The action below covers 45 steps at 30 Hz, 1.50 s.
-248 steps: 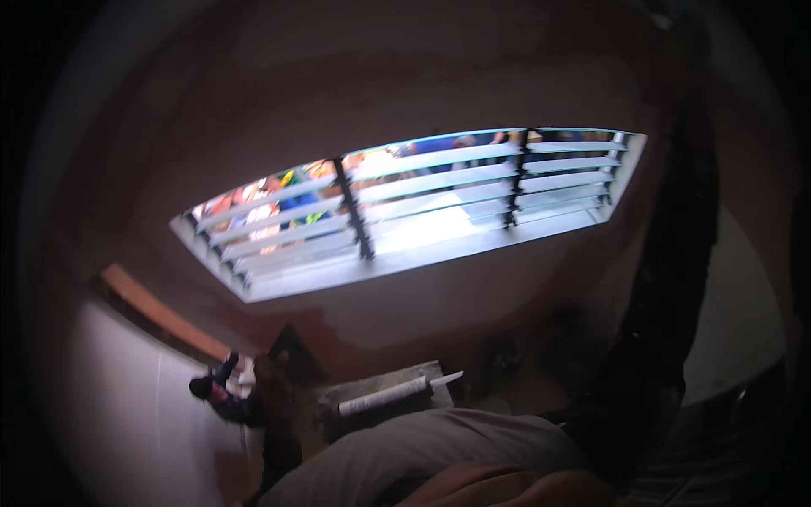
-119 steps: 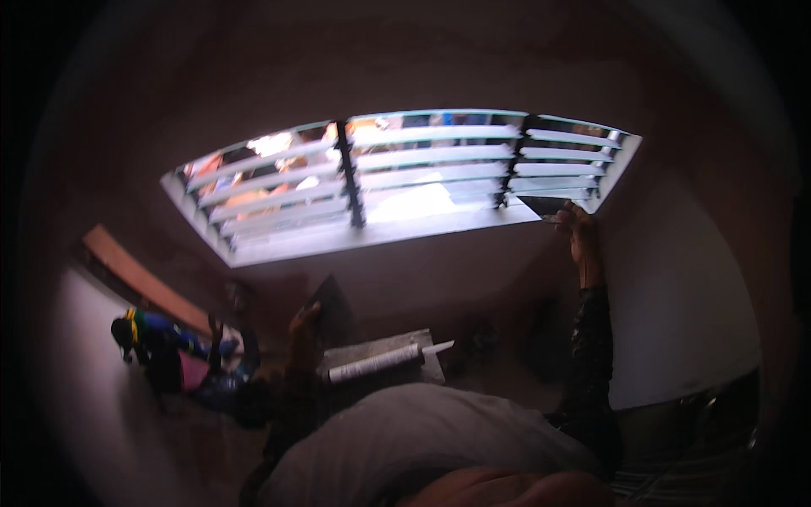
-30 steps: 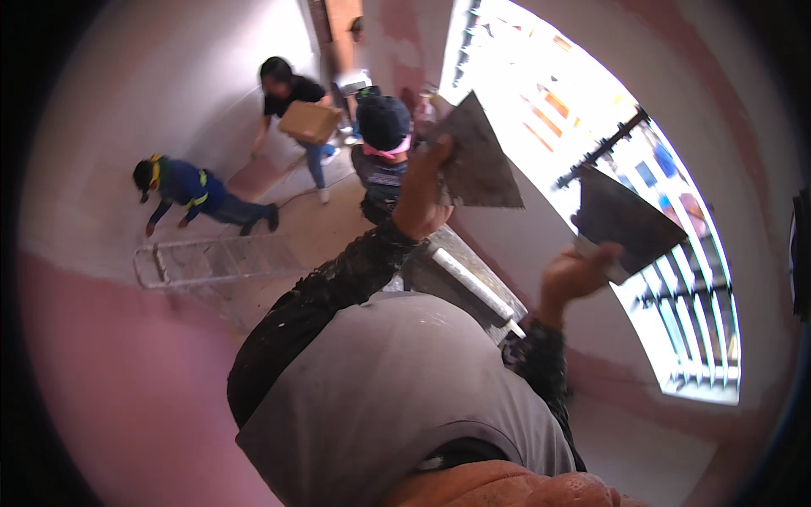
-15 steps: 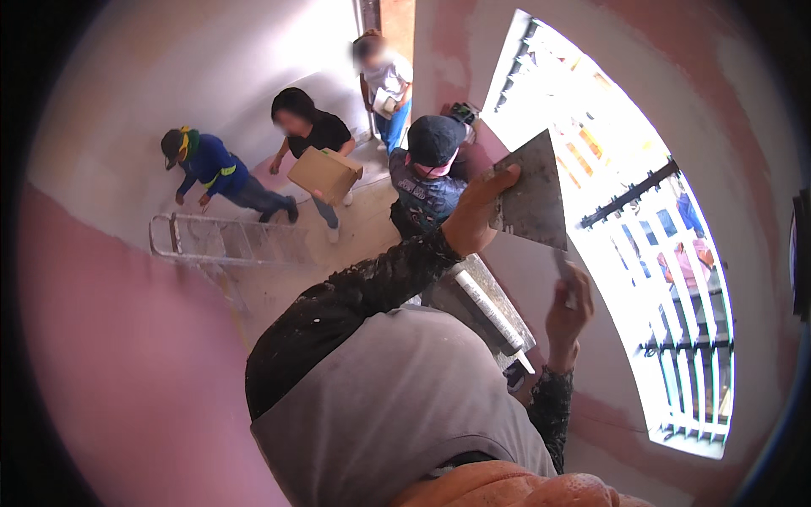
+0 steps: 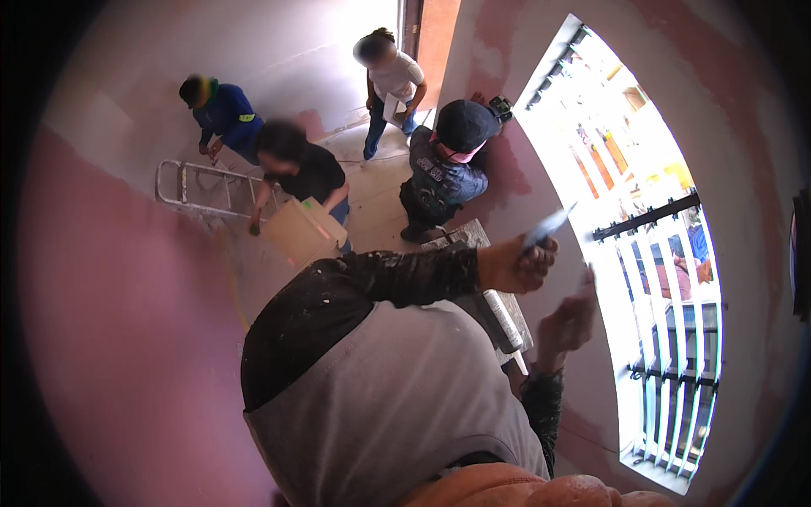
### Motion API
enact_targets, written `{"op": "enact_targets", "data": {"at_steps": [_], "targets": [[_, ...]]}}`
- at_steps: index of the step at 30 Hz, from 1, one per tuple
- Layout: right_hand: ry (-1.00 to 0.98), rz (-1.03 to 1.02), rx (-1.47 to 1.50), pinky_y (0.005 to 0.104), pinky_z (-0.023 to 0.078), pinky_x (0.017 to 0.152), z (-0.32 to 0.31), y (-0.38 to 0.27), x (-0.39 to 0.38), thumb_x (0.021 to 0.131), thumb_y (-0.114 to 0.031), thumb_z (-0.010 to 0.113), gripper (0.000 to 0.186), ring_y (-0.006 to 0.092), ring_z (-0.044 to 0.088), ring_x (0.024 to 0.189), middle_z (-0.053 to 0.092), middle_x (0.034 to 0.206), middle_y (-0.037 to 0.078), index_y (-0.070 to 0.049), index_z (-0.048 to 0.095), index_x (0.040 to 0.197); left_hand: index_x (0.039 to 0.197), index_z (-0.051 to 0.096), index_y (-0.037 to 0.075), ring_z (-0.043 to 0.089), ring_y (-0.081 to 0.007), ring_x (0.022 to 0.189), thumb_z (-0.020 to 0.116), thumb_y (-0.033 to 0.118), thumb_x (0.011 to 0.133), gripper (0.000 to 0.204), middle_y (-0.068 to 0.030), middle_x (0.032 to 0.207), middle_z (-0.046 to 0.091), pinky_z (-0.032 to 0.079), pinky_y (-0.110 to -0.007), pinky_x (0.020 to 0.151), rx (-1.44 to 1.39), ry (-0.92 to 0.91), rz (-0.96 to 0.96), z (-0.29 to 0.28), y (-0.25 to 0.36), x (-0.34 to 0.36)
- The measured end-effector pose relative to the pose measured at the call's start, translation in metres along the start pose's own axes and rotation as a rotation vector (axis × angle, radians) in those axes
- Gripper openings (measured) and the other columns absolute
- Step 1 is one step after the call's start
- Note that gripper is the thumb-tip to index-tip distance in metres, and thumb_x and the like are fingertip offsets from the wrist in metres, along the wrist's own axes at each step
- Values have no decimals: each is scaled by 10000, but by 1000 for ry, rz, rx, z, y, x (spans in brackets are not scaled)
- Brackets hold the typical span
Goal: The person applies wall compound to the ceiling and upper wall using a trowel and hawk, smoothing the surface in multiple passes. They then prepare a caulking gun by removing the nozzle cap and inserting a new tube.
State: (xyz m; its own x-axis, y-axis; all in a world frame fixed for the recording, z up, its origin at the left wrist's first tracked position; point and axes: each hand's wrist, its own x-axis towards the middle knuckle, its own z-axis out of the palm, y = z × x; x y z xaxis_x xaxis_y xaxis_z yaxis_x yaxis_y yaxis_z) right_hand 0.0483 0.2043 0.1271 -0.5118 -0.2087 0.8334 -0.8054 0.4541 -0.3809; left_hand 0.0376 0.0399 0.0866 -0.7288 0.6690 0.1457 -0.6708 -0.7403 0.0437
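Note:
My left hand (image 5: 517, 267) is closed on a metal putty knife (image 5: 551, 226), its blade turned nearly edge-on. Below and right of it, my right hand (image 5: 568, 319) grips a second putty knife (image 5: 587, 275), mostly seen edge-on against the wall. Beneath them a pale caulking tube (image 5: 505, 321) with a white nozzle lies on a stained board (image 5: 450, 237). Both hands are near the wall (image 5: 549, 346) beside a bright louvred window (image 5: 667, 338); neither blade can be clearly seen touching it.
A co-worker in a dark cap (image 5: 443, 177) stands by the wall. Other people include one carrying a cardboard box (image 5: 296, 232), one in a white shirt (image 5: 389, 89) at a doorway and one in blue (image 5: 224, 122) by an aluminium ladder (image 5: 173, 182).
Since half a second ago my left hand has moved right and down, turning its blade edge-on. The box carrier has come nearer; the white-shirted person has stepped in from the doorway.

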Motion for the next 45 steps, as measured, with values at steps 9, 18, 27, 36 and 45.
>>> {"op": "enact_targets", "data": {"at_steps": [9, 18, 27, 36, 45], "targets": [[-60, -96, 93, 474, 528, 997, 8, 10, 9, 1018, -42, 571, 228, 378, 675, 1143, 708, 1208, 189, 45, 655, 1210, 953, 603, 189, 529, -51, 503, 607, 506, 996, 320, 57, 641, 565, 387, -244, 448, -50, 92, 21, -20, 10, -6], [-90, 9, -56, 422, 570, 892, 2, 29, 24, 965, -73, 622, 290, 346, 698, 1030, 706, 1196, 175, 11, 681, 1236, 1048, 563, 148, 535, -51, 519, 567, 330, 1028, 183, 61, 705, 612, 431, -232, 549, -167, -335, -94, -30, 18, -9], [-492, -481, -116, 486, 495, 1089, 3, -37, 35, 831, -63, 736, 324, 314, 645, 1220, 712, 1239, 92, -104, 754, 1152, 1093, 559, 87, 506, -87, 505, 561, 277, 1035, 198, 11, 665, 574, 415, -242, 493, -202, -238, -153, -16, 18, -12], [-138, -162, -4, 418, 574, 957, -8, -3, 45, 846, -20, 712, 275, 308, 714, 1087, 745, 1125, 131, -49, 748, 1117, 1164, 554, 73, 511, -120, 506, 525, 249, 1044, 216, -29, 693, 587, 412, -257, 472, -233, -156, -184, -12, 19, -11], [-143, 425, -68, 390, 570, 963, -11, 43, 59, 839, 8, 666, 399, 279, 684, 1161, 728, 1196, 124, -53, 701, 1232, 1045, 509, 105, 532, -105, 530, 502, 336, 1061, 232, -33, 706, 626, 428, -244, 508, -85, -181, -138, -16, 1, -1]]}}
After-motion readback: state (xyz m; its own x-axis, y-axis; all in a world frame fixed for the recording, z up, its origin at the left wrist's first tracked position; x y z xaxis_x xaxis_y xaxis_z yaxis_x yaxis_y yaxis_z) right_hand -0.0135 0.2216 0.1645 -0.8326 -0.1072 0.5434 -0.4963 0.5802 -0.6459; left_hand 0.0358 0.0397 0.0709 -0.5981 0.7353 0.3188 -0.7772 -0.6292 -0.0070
